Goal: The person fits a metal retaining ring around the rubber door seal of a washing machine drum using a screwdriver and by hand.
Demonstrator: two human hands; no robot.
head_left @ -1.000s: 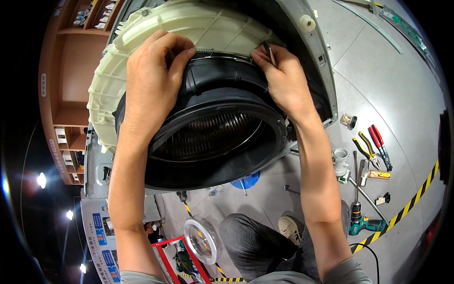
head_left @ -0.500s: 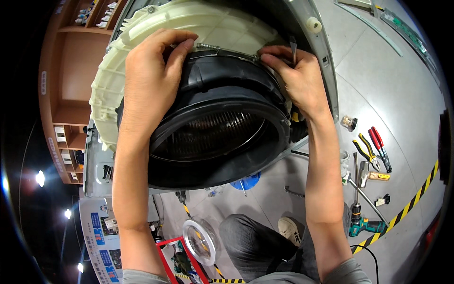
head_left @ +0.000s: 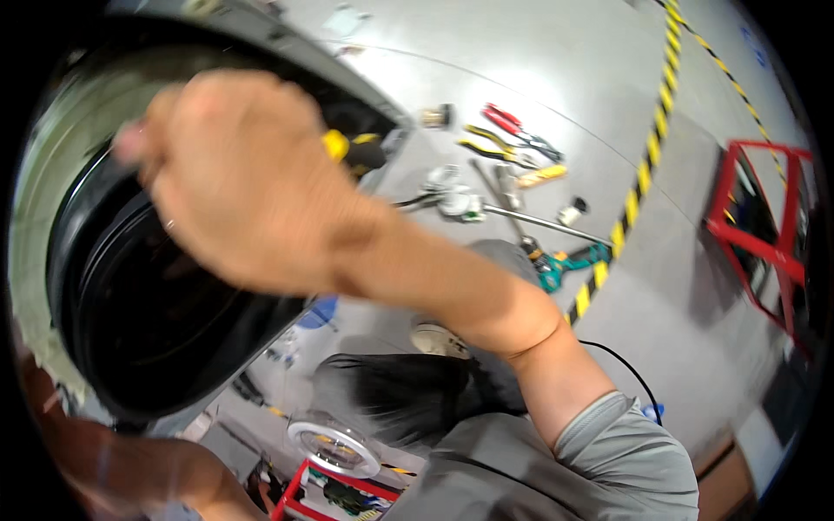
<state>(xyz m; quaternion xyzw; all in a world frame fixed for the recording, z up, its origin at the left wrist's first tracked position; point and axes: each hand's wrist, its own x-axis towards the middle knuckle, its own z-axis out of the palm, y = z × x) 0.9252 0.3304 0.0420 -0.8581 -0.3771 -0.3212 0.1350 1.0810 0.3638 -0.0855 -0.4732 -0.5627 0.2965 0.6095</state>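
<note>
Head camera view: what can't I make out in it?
Right hand: head view, motion blur hides whether it holds anything.
Left hand: head view, fingers unclear at the dark left rim.
Inside of the black ring: head view, shadow, partly behind the right hand.
Red tray: head view, its lower part cut off by the bottom edge.

Right hand (head_left: pixel 243 182), curled and blurred, looms across the black gasket (head_left: pixel 74 286)! Left hand (head_left: pixel 40 392), dim, hugs the picture's left edge. Over on the floor (head_left: pixel 573 65): red pliers (head_left: pixel 512 122), yellow pliers (head_left: pixel 488 143), hammer (head_left: pixel 509 186), and the drill (head_left: pixel 556 267) beside striped tape (head_left: pixel 645 178).
</note>
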